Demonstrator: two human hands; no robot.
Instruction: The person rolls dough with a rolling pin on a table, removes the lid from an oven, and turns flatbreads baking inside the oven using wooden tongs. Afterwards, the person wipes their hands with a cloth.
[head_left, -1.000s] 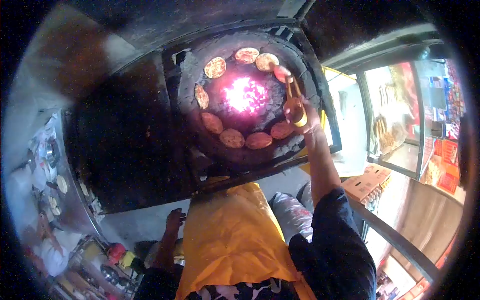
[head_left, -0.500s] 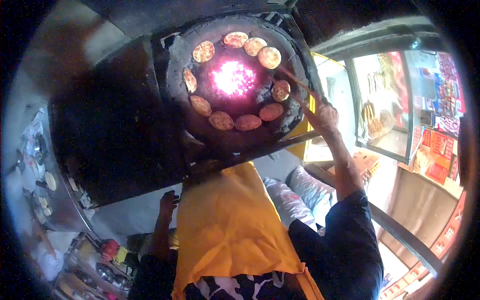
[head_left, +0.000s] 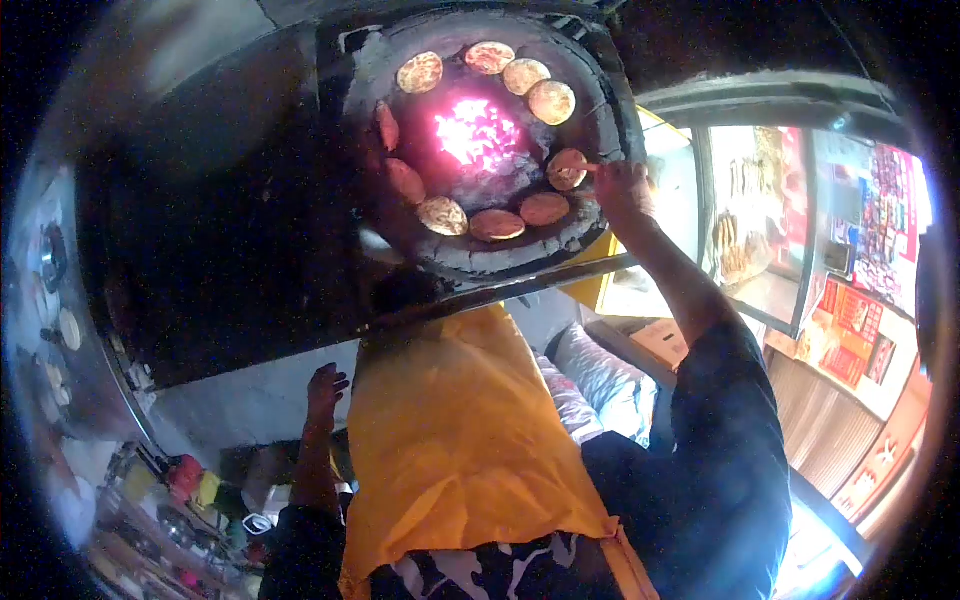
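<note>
My right hand (head_left: 626,192) is closed around wooden tongs (head_left: 588,168), foreshortened, whose tips reach a flatbread (head_left: 564,171) on the right side of the round oven. Whether the tips pinch it, I cannot tell. Several browned flatbreads (head_left: 497,225) ring the oven's inner wall, around glowing pink-white coals (head_left: 478,135). The oven's ashy rim (head_left: 480,262) is cracked. Lower down, my left hand (head_left: 326,386) hangs beside the orange apron (head_left: 450,420), fingers somewhat apart and holding nothing.
A dark counter (head_left: 220,270) extends left of the oven. White sacks (head_left: 605,375) lie below it on the right. Further right stands a glass case (head_left: 755,230) with baked goods inside. Bowls and other clutter (head_left: 175,520) fill the lower left.
My right hand has moved lower and closer to the right-hand flatbread. The tongs' arms, spread before, now appear together at it. The view has shifted, with the oven higher in it.
</note>
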